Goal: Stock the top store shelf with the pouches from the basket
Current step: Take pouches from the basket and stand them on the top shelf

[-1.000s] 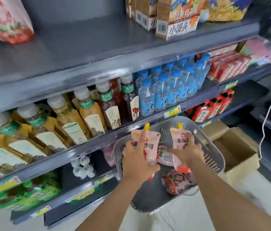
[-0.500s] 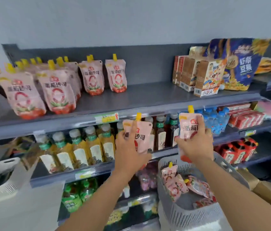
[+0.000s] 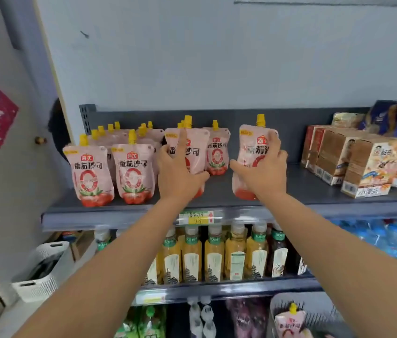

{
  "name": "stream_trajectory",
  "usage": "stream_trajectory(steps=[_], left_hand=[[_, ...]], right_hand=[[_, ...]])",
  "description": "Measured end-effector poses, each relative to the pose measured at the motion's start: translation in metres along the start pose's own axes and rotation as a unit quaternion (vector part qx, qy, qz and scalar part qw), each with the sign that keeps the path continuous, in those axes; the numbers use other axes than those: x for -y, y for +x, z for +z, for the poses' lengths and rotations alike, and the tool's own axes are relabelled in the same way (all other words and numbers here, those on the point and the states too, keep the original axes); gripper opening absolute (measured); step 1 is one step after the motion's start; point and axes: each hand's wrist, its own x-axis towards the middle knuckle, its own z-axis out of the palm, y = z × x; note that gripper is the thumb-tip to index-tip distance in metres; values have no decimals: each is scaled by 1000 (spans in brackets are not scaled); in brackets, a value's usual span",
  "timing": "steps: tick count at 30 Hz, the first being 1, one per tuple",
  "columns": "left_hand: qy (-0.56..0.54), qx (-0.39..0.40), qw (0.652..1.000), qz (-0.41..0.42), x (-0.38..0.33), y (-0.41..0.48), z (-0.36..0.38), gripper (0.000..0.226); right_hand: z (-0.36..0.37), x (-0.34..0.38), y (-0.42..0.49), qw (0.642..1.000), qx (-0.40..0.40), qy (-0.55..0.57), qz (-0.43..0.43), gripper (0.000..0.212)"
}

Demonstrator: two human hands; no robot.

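With the left hand (image 3: 180, 175) curled round one tomato-sauce pouch (image 3: 193, 152) and the right hand (image 3: 264, 175) round a second pouch (image 3: 253, 147) at the top shelf (image 3: 219, 190) front, seat each base flat, spout up, beside the standing row (image 3: 132, 172), then release; another waits in the basket (image 3: 319, 311).

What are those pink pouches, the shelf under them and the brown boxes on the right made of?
Each pouch: probably flexible plastic film, slightly glossy; it bulges softly at the bottom. Its yellow cap: likely hard plastic. Top shelf: seemingly painted metal, matte dark grey, thin straight edge. Boxes: printed cardboard, with sharp folded corners.
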Motion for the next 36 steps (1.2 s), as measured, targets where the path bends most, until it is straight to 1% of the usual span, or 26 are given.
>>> stream_trajectory(steps=[2, 6, 9, 13, 16, 18, 21, 27, 32, 36], left_hand=[[12, -10, 1000, -17, 6, 21, 14, 104], [56, -17, 997, -44, 29, 59, 53, 101], [68, -25, 995, -71, 54, 78, 82, 104], [74, -28, 993, -86, 77, 94, 110, 100], [81, -30, 992, -96, 87, 101, 124, 98], [93, -34, 991, -85, 91, 105, 129, 97], [117, -34, 990, -76, 94, 108, 133, 98], [149, -31, 984, -89, 96, 109, 135, 107], [183, -32, 977, -101, 99, 110, 132, 112], [184, -19, 978, -97, 102, 112, 132, 117]], right_hand=[[15, -2, 20, 1000, -2, 4, -17, 104], [47, -15, 58, 999, 24, -21, -39, 104], [71, -28, 78, 998, 40, -23, -33, 107], [100, -43, 98, 998, 59, -16, -35, 109], [116, -46, 110, 998, 56, -4, -32, 111], [125, -43, 118, 998, 45, 6, -33, 111], [137, -40, 128, 998, 37, -10, -42, 113], [165, -44, 129, 998, 60, -21, -22, 114], [182, -42, 128, 998, 56, -1, 4, 114], [190, -37, 125, 999, 52, -2, -3, 117]])
